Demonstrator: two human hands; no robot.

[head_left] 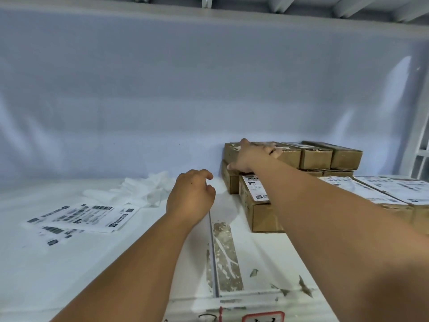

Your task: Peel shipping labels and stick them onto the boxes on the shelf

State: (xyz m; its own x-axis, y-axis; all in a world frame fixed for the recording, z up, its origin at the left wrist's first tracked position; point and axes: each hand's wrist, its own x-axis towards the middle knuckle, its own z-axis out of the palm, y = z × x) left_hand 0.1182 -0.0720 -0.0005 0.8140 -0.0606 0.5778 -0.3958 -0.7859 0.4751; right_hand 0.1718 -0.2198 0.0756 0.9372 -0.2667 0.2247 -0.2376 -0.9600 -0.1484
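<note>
Small brown cardboard boxes are stacked at the back right of the white shelf. My right hand reaches over to the leftmost box of the top row and grips its near end, fingers over the top and thumb under its front edge. Closer to me lies a row of boxes with white shipping labels stuck on top; the nearest one carries a label. A pile of loose label sheets lies at the left. My left hand hovers above the shelf between the sheets and the boxes, fingers loosely curled, holding nothing.
Crumpled white backing paper lies behind the label sheets. A pale wall closes the back of the shelf, and another shelf board runs overhead. A metal seam with worn tape crosses the shelf surface. A white frame stands at the right edge.
</note>
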